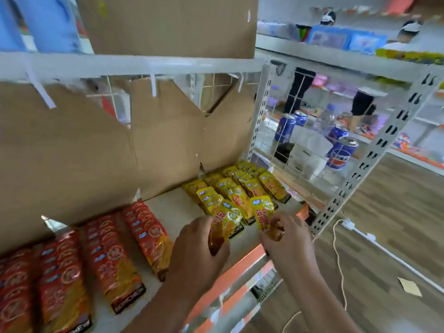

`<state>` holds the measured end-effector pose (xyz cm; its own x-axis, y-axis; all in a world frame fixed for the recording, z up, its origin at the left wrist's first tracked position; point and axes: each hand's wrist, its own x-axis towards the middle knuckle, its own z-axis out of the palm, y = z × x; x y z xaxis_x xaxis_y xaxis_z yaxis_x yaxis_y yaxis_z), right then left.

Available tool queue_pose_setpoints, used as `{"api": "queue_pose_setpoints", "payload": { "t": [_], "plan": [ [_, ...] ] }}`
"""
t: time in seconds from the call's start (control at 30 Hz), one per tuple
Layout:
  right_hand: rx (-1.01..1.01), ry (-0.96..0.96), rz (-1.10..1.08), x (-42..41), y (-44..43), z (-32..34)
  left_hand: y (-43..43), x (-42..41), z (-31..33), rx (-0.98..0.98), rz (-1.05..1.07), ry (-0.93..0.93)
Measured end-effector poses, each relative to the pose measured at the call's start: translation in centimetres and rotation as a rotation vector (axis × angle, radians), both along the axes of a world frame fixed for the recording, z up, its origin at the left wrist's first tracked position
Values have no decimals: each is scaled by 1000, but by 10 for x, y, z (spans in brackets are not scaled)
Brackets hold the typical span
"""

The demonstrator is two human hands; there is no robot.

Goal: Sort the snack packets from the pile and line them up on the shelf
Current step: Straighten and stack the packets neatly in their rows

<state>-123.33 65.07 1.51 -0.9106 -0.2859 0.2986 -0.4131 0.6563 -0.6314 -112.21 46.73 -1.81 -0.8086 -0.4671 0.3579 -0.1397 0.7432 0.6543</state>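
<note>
Snack packets (149, 234) mostly lined up on shelf (173, 203): red rows (108, 255) at shelf left, yellow rows (240, 186) at shelf right. Left hand (197, 246) grips yellow packet (227, 218), right hand (288, 239) pinches second yellow packet (263, 212), both over shelf front edge, unplaced. Pile not visible.

The lower end of the left yellow packet (225, 219) is covered by the left hand (194, 251); that of the right yellow packet (263, 212) is covered by the right hand (286, 239). The red packet rows (14, 296) are cut off by the left and bottom edges. Packet print is blurred beyond reading. The cardboard box (168, 22) is cut off at the top edge.
</note>
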Motion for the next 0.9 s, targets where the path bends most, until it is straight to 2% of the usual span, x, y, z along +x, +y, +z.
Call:
{"api": "queue_pose_setpoints", "payload": {
  "t": [0.23,0.33,0.53,0.9],
  "plan": [
    [66,-2,262,-107,-6,-40,49,-55,-37,14,290,-48],
    [77,65,322,-134,-15,-53,61,-76,-41,-21,430,-77],
    [-3,149,428,-148,-30,-69,68,-82,-44,-158,531,-203],
    [-3,130,388,-147,-29,-73,71,-89,-39,-108,645,-230]
  ]
}}
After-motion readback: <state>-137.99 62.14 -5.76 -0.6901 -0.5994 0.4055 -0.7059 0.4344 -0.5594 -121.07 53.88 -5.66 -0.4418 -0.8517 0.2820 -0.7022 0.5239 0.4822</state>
